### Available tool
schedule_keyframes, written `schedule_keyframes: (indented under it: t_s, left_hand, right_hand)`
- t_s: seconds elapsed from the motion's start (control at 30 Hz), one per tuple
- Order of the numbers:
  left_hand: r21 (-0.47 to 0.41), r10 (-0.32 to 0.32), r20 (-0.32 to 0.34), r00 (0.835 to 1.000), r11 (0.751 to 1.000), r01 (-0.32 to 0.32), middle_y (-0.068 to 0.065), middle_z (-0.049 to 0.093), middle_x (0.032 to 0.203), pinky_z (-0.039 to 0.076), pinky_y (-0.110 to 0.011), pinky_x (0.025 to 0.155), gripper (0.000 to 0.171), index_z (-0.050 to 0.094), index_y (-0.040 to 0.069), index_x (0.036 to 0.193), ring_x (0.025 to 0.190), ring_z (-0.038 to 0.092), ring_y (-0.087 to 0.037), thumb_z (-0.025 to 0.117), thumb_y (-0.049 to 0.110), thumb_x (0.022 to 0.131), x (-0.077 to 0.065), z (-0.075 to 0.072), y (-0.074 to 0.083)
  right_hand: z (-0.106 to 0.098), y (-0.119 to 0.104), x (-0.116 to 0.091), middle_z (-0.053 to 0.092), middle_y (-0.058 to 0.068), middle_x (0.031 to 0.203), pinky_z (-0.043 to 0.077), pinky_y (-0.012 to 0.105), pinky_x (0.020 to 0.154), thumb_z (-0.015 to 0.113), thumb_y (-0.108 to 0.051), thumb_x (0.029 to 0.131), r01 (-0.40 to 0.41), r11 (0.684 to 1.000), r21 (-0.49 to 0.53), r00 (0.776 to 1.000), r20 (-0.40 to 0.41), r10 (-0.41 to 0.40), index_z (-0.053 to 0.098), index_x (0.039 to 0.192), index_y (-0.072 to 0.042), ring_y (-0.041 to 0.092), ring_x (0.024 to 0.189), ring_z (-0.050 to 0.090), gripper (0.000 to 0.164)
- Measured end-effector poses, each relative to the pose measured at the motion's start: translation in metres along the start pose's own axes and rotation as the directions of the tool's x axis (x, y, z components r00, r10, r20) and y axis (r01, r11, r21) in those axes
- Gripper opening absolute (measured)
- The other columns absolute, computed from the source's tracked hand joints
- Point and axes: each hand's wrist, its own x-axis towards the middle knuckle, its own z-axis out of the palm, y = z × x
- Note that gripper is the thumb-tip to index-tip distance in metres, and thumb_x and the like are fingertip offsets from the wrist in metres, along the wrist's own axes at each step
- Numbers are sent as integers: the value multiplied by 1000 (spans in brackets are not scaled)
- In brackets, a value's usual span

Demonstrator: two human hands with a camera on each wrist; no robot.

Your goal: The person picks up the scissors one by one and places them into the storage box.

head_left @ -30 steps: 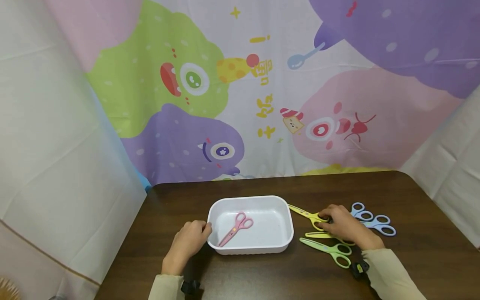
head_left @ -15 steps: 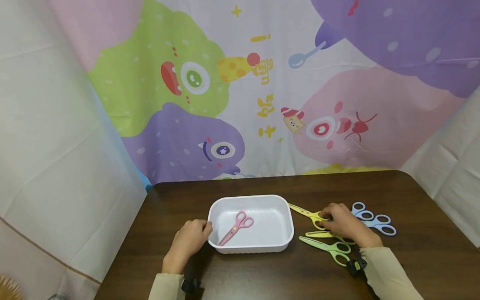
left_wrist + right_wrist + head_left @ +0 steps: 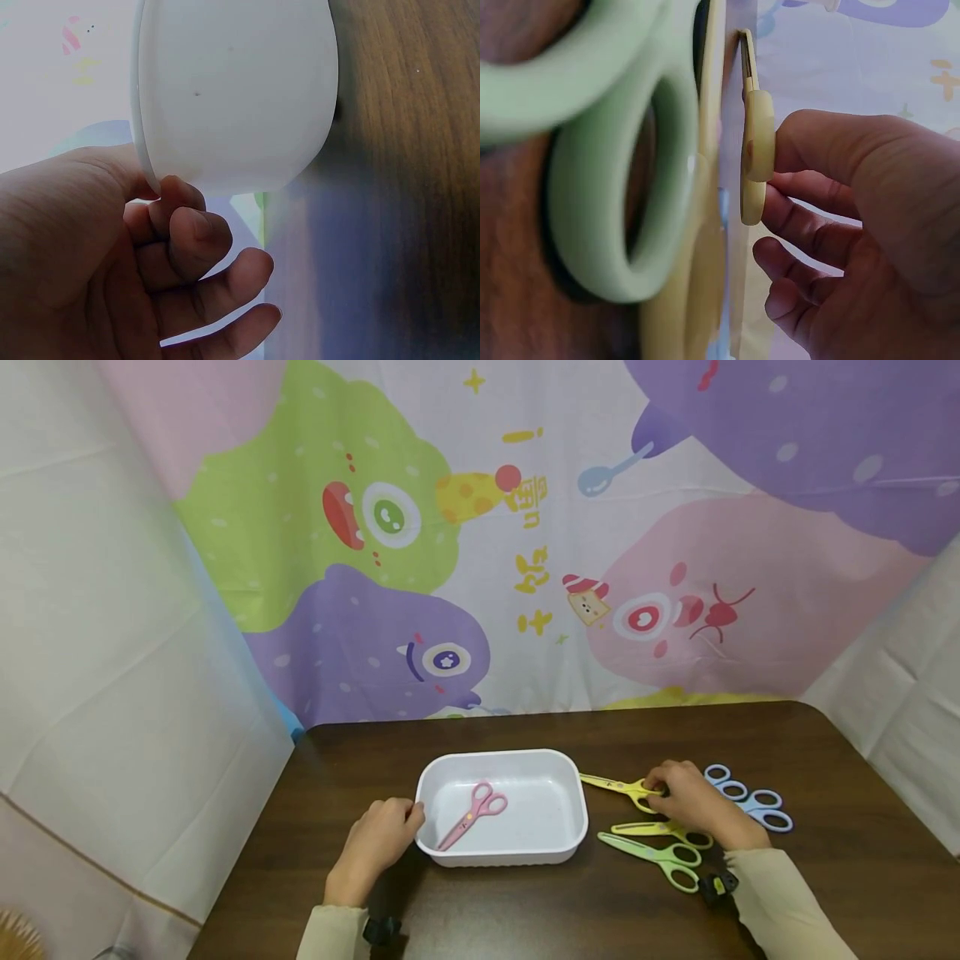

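Note:
My left hand (image 3: pixel 381 837) pinches the left rim of a white plastic tray (image 3: pixel 502 860), thumb over the edge and fingers outside it. Inside the tray lies a pair of pink scissors (image 3: pixel 470 817). My right hand (image 3: pixel 693 802) pinches the handle of a pair of yellow scissors (image 3: pixel 617 787), whose blades point left to the tray's right side. In the right wrist view these scissors (image 3: pixel 760 139) show edge-on, handle raised off the table. Just in front lie a second yellow pair (image 3: pixel 636 829) and light green scissors (image 3: pixel 647 852).
Two pairs of blue scissors (image 3: pixel 768 811) lie right of my right hand, partly hidden by it. Everything stands on a dark brown wooden table (image 3: pixel 510 910). A cartoon-printed cloth (image 3: pixel 525 677) hangs behind the table's far edge.
My right hand has lifted slightly, raising the handle of the yellow scissors and shifting the pair a little to the right. The left hand and tray stay in place.

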Motion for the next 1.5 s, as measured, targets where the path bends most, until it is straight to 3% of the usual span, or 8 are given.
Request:
schedule_keyframes:
  t_s: [0.4, 0.6, 0.87, 1.1, 1.5]
  left_hand:
    - [-3, -6, 13, 1000, 1000, 6, -2, 61, 73, 44, -42, 60, 32, 64, 15, 75, 67, 52, -20, 54, 28, 102, 0, -1, 0]
    - [1, -6, 16, 1000, 1000, 6, -3, 63, 76, 45, -44, 62, 30, 66, 14, 78, 69, 54, -20, 54, 28, 102, 0, -1, 0]
    - [-4, -10, 23, 1000, 1000, 10, -3, 64, 77, 45, -44, 62, 30, 67, 14, 80, 69, 54, -20, 54, 28, 102, -1, -2, 1]
    - [0, -17, 27, 1000, 1000, 17, -3, 65, 79, 46, -45, 63, 29, 68, 14, 81, 70, 54, -20, 53, 28, 102, -1, -2, 1]
    - [-1, -14, 27, 1000, 1000, 14, -4, 65, 79, 46, -44, 63, 29, 68, 13, 81, 70, 54, -21, 53, 28, 102, -1, -2, 1]
  right_hand:
    - [-9, -2, -1, 66, 6, 95, 48, 47, 80, 72, -10, 90, 79, 995, -59, 995, -49, -82, 72, 97, -5, 27, 88, 57, 9]
    - [-19, -5, -1, 67, 8, 103, 49, 52, 83, 69, -11, 95, 75, 994, -81, 996, -42, -78, 72, 104, -6, 33, 97, 58, 11]
    - [-36, -11, 2, 66, 8, 105, 50, 47, 79, 69, -13, 96, 78, 990, -115, 996, -38, -83, 71, 105, -6, 28, 94, 56, 12]
    - [-44, -14, 7, 68, 12, 108, 49, 53, 83, 70, -11, 95, 106, 984, -144, 990, -82, -118, 73, 105, -5, 35, 98, 59, 12]
    - [-55, -25, 13, 68, 15, 113, 46, 59, 89, 70, -13, 96, 86, 985, -151, 988, -112, -104, 73, 107, -5, 39, 107, 58, 15]
